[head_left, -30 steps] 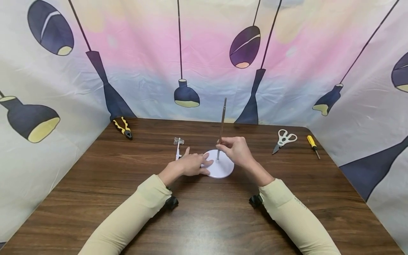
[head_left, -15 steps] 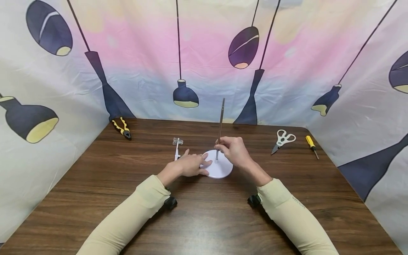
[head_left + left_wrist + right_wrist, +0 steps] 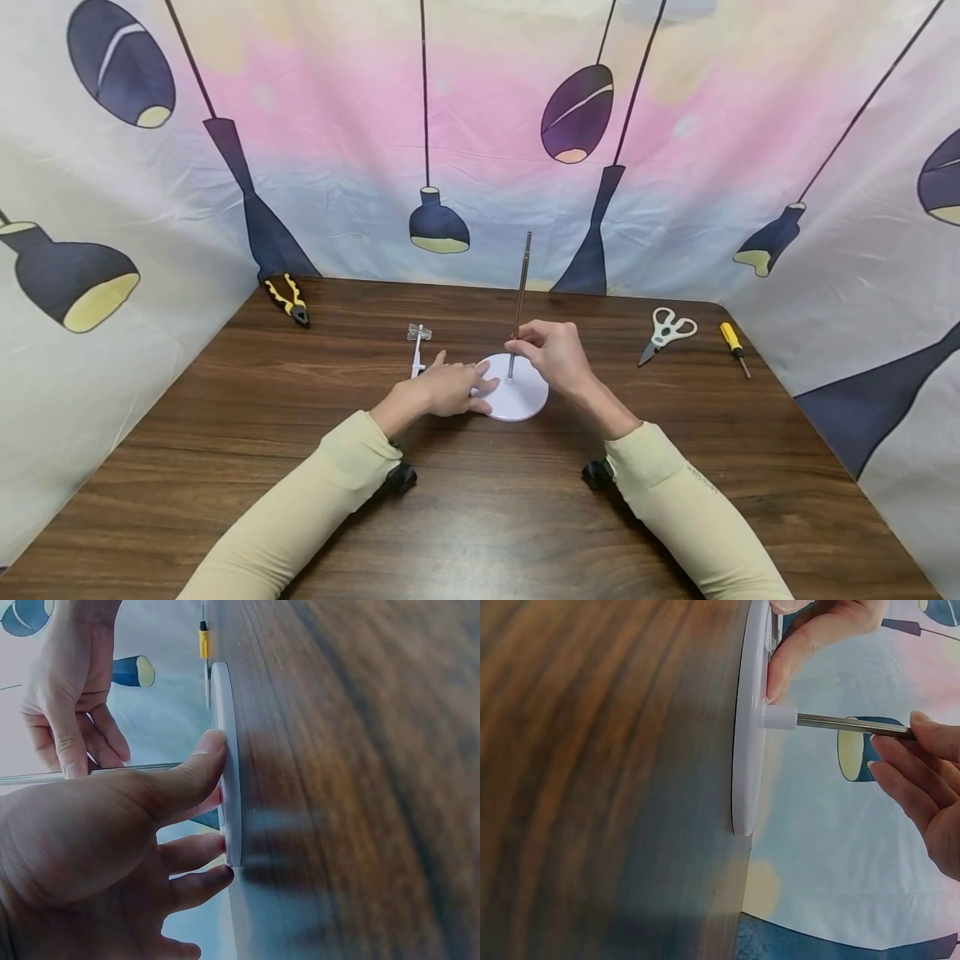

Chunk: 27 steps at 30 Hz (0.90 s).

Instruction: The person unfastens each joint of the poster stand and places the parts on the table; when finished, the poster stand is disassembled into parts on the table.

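A round white base (image 3: pixel 527 398) lies flat on the table, and a thin metal rod (image 3: pixel 522 287) rises from its centre, leaning slightly right. In the right wrist view the rod's lower end meets a short white collar (image 3: pixel 780 718) on the base. My right hand (image 3: pixel 558 357) pinches the rod low down between thumb and fingers. With fingers spread, my left hand (image 3: pixel 447 390) presses on the base's left side; the left wrist view has its thumb (image 3: pixel 206 754) on the top face. Just beyond that hand lies a small white stem with a clear clip (image 3: pixel 418 342), partly hidden by it.
Yellow-and-black pliers (image 3: pixel 288 300) lie at the table's back left. White-handled scissors (image 3: pixel 666 333) and a yellow screwdriver (image 3: pixel 734 348) lie to the right. A printed cloth (image 3: pixel 360 150) hangs close behind and at both sides of the brown table (image 3: pixel 480 517).
Both hands keep their places on the base and the rod. The whole head view shifts slightly; nothing else visibly moves.
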Each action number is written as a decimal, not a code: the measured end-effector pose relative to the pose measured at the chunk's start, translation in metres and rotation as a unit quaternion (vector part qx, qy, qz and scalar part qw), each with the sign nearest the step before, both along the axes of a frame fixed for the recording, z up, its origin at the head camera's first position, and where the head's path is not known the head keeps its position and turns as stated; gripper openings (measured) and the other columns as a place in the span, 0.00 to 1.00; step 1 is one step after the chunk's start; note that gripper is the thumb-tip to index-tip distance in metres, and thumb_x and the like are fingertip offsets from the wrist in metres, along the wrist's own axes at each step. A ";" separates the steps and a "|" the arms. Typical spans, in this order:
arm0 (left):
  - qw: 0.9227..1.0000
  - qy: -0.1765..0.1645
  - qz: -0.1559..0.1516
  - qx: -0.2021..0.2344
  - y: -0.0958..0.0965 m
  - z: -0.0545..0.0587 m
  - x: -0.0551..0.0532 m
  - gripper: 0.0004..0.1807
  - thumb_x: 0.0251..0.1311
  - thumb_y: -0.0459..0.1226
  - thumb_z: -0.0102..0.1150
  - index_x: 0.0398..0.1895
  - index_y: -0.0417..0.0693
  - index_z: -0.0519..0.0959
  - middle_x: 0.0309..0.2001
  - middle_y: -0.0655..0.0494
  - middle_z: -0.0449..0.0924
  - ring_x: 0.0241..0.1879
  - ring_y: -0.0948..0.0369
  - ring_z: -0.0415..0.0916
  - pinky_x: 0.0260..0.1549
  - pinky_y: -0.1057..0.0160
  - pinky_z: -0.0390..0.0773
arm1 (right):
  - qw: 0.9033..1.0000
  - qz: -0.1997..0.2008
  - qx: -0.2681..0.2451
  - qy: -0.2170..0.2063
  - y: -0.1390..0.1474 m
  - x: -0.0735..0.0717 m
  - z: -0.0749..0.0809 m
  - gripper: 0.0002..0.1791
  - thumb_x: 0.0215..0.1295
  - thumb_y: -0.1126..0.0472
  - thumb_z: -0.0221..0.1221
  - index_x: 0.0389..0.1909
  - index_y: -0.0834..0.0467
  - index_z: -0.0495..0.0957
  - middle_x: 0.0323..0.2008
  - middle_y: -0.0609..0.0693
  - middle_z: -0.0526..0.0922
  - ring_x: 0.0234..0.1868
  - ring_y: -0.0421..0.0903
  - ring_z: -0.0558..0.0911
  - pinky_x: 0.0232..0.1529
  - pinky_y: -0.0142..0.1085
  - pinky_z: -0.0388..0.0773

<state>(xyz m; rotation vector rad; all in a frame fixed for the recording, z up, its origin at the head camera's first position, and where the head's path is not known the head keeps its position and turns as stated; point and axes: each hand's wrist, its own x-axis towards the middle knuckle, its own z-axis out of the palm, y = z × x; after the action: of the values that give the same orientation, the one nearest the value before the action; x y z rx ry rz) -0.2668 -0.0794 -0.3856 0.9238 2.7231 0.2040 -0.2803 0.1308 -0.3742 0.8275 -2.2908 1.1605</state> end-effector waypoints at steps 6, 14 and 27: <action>1.000 0.007 -0.004 -0.005 -0.001 0.001 0.000 0.32 0.67 0.56 0.57 0.72 0.58 0.70 0.76 0.46 0.57 0.70 0.44 0.62 0.67 0.29 0.43 | 1.000 0.002 0.002 -0.003 -0.001 0.001 0.002 0.02 0.59 0.69 0.70 0.30 0.64 0.86 0.28 0.55 0.88 0.29 0.46 0.88 0.27 0.36 0.83; 1.000 0.012 -0.006 -0.008 0.000 -0.001 -0.001 0.32 0.67 0.56 0.56 0.72 0.59 0.70 0.76 0.47 0.57 0.70 0.44 0.63 0.67 0.29 0.42 | 1.000 0.014 0.022 -0.015 -0.001 0.005 0.005 0.02 0.61 0.72 0.66 0.32 0.64 0.83 0.27 0.55 0.87 0.25 0.43 0.82 0.24 0.33 0.76; 1.000 0.004 -0.003 -0.006 0.000 0.000 0.000 0.32 0.67 0.56 0.57 0.73 0.59 0.70 0.76 0.47 0.57 0.71 0.44 0.62 0.67 0.29 0.42 | 0.999 0.025 0.024 0.003 0.001 0.002 0.002 0.02 0.62 0.71 0.67 0.34 0.66 0.85 0.31 0.56 0.88 0.32 0.48 0.88 0.31 0.34 0.84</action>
<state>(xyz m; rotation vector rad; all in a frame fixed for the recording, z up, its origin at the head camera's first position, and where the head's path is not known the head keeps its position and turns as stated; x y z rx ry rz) -0.2673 -0.0790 -0.3855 0.9317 2.7255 0.1842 -0.2782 0.1314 -0.3717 0.9100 -2.3146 1.1261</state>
